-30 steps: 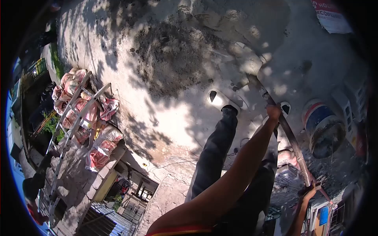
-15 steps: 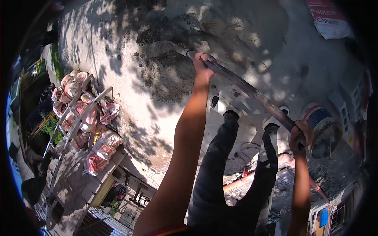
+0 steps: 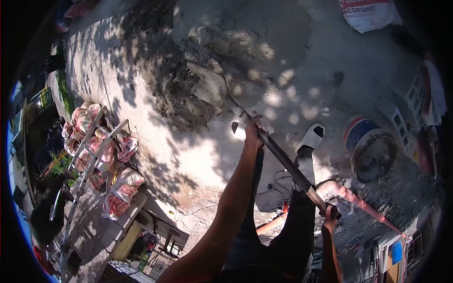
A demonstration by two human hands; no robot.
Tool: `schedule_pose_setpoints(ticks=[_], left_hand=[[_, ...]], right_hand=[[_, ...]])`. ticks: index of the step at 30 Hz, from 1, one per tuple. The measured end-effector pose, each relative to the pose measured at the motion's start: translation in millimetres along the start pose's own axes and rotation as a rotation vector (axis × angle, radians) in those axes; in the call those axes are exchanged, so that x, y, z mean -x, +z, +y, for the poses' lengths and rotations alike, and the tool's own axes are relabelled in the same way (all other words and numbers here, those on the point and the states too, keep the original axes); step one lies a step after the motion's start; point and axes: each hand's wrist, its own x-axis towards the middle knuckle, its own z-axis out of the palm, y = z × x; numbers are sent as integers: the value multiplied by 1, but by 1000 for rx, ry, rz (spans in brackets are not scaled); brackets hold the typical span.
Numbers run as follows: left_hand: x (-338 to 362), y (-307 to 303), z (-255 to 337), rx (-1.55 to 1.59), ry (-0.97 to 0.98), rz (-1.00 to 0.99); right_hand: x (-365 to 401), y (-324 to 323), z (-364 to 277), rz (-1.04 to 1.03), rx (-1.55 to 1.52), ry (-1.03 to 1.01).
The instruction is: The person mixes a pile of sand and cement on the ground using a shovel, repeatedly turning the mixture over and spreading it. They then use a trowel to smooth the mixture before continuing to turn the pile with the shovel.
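Both hands grip a long-handled shovel (image 3: 290,165). My left hand (image 3: 254,131) is wrapped round the shaft near its lower end, just behind the blade. Farther back, my right hand (image 3: 331,213) is closed round the top end of the handle. The pale grey shovel blade (image 3: 211,88) lies at the right edge of a dark heap of sand or mortar mix (image 3: 172,89), its surface mostly bare. Greyish lumpy material (image 3: 236,45) spreads beyond the blade. My two shoes stand on the concrete ground just behind it.
A dirty bucket (image 3: 370,148) lies to the right near hollow blocks (image 3: 401,120). A cement bag (image 3: 370,14) is at upper right. Filled sacks (image 3: 125,188) and a metal ladder (image 3: 89,165) are on the left. An orange pipe (image 3: 363,205) and loose wires run near my feet.
The shovel and both hands have moved down in the view, closer to my body. The blade, barely visible before, now shows beside the dark heap. My view has shifted slightly.
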Motion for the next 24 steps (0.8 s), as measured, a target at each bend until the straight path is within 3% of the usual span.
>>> schedule_pose_setpoints(ticks=[1,3,5,7,8,10,12,13,14,15,16,17,18,20,21,22,23,24], left_hand=[[-6,6,-38,-150,19,147],[-7,5,-115,-351,-84,264],[8,13,-182,-460,-280,336],[19,11,-235,-479,-217,183],[17,13,-252,-488,-259,206],[-9,7,-270,-482,-277,197],[-53,6,-259,-526,-208,173],[-63,23,-232,-582,-161,192],[-76,39,-195,-482,-107,168],[-114,31,-166,-500,-196,109],[-113,47,-132,-368,-181,4],[-132,50,-109,-420,-193,123],[-122,65,-84,-452,-139,96],[-116,59,-74,-367,-129,24],[-107,62,-71,-309,-143,9],[-106,62,-66,-322,-147,13],[-100,55,-62,-82,-277,-138],[-93,48,-55,160,-400,-286]], right_hand=[[10,-16,10,91,-220,256],[30,-59,75,592,-432,135],[56,-84,56,866,-411,242],[76,-112,46,832,-390,342],[77,-141,74,787,-332,396],[54,-145,76,899,-306,367],[6,-115,52,933,-244,360],[-14,-93,25,879,-469,435],[-35,-74,17,745,-460,395],[-56,-55,18,763,-383,311],[-57,-30,-8,573,-374,295],[-51,13,-61,591,-313,292],[-64,15,-21,637,-368,166],[-51,32,-6,704,-368,-117],[-36,50,-34,718,-328,-296],[-26,39,2,704,-155,-167],[-9,33,-1,553,-28,-132],[-5,36,-4,523,-20,-378]])
